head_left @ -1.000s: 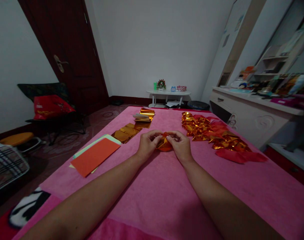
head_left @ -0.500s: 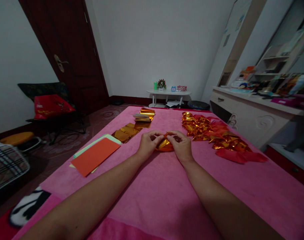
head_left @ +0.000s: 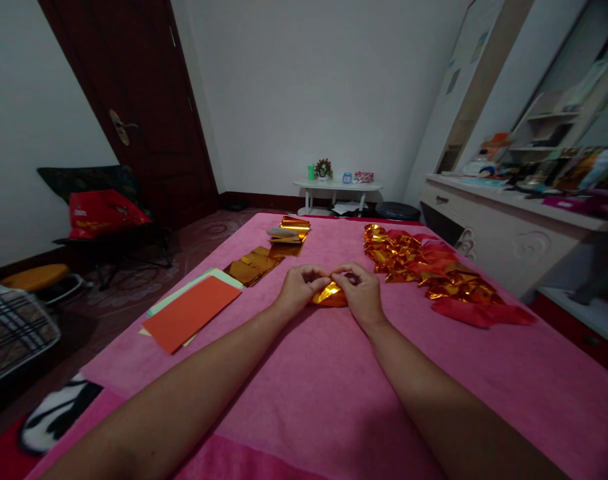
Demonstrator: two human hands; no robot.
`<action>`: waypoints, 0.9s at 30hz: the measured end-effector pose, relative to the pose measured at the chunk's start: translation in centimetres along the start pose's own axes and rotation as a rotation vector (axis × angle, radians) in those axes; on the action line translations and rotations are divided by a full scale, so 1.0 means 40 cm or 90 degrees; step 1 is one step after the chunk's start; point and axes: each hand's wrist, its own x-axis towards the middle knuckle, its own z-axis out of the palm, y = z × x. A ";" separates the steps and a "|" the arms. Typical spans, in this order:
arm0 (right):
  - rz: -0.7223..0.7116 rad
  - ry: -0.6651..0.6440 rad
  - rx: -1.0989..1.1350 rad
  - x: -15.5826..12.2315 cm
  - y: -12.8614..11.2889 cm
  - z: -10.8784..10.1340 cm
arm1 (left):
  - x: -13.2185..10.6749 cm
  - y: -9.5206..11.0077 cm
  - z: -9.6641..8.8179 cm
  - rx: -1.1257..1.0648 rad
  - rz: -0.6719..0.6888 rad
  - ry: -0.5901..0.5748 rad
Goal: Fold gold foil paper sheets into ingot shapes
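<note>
A shiny gold foil sheet (head_left: 330,295), partly folded, lies between my hands on the pink cloth (head_left: 304,387). My left hand (head_left: 303,287) pinches its upper edge from the left, thumb and fingertips together. From the right, my right hand (head_left: 359,290) pinches the same edge, its fingertips almost meeting the left ones. The fingers hide part of the foil's top. To the right rests a heap of crumpled gold foil pieces (head_left: 399,257), with red folded paper (head_left: 477,313) at its near end.
At left lie an orange paper stack (head_left: 191,313), gold foil sheets (head_left: 254,265) and a gold roll (head_left: 295,225). Behind stands a small white table (head_left: 334,185); a white dresser (head_left: 509,220) is on the right. A red bag (head_left: 104,213) sits on a chair at left.
My fingertips have shifted slightly on the foil's upper edge, and the foil between them shows a brighter, more raised face. The other things have stayed put.
</note>
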 end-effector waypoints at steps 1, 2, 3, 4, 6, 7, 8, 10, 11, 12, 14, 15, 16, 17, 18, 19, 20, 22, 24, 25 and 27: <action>0.010 -0.002 0.004 0.000 0.000 0.001 | 0.000 0.000 0.000 0.013 0.006 0.007; 0.021 -0.004 0.007 0.000 -0.001 0.003 | -0.001 0.002 0.000 0.031 0.014 0.016; 0.030 -0.004 0.007 0.000 -0.002 0.005 | -0.002 0.004 0.000 0.052 0.023 0.027; 0.036 -0.004 0.004 0.000 -0.003 0.006 | -0.004 0.007 0.000 0.073 0.030 0.037; 0.035 -0.002 -0.005 -0.001 -0.005 0.008 | -0.006 0.014 0.002 0.110 0.045 0.055; 0.034 -0.001 -0.008 -0.001 -0.006 0.008 | -0.008 0.017 0.003 0.123 0.051 0.061; 0.034 -0.002 -0.008 -0.001 -0.007 0.007 | -0.009 0.019 0.003 0.131 0.058 0.065; 0.038 -0.003 -0.001 0.000 -0.010 0.005 | -0.010 0.021 0.004 0.140 0.069 0.068; 0.040 -0.003 0.002 0.000 -0.011 0.004 | -0.010 0.021 0.004 0.141 0.074 0.065; 0.041 -0.002 0.005 0.001 -0.012 0.002 | -0.010 0.021 0.003 0.141 0.078 0.062; 0.042 0.004 0.012 0.003 -0.015 -0.001 | -0.010 0.021 0.003 0.144 0.089 0.058; 0.044 0.007 0.016 0.004 -0.017 -0.002 | -0.010 0.021 0.003 0.145 0.094 0.055; 0.048 0.011 0.018 0.005 -0.018 -0.003 | -0.010 0.020 0.003 0.145 0.097 0.054; 0.054 0.014 0.020 0.005 -0.018 -0.004 | -0.010 0.020 0.004 0.143 0.098 0.053; 0.060 0.017 0.022 0.005 -0.018 -0.004 | -0.010 0.020 0.005 0.139 0.097 0.052; 0.066 0.022 0.025 0.005 -0.017 -0.004 | -0.010 0.020 0.006 0.134 0.093 0.052; 0.072 0.025 0.033 0.005 -0.015 -0.003 | -0.010 0.020 0.007 0.129 0.089 0.052; 0.080 0.032 0.057 0.005 -0.010 -0.002 | -0.012 0.021 0.010 0.123 0.083 0.052; 0.079 0.043 0.079 0.006 -0.002 -0.001 | -0.013 0.022 0.012 0.115 0.078 0.054; 0.076 0.052 0.085 0.007 0.001 -0.002 | -0.013 0.022 0.012 0.110 0.075 0.056; 0.071 0.072 0.092 0.010 0.006 -0.006 | -0.013 0.021 0.010 0.099 0.064 0.060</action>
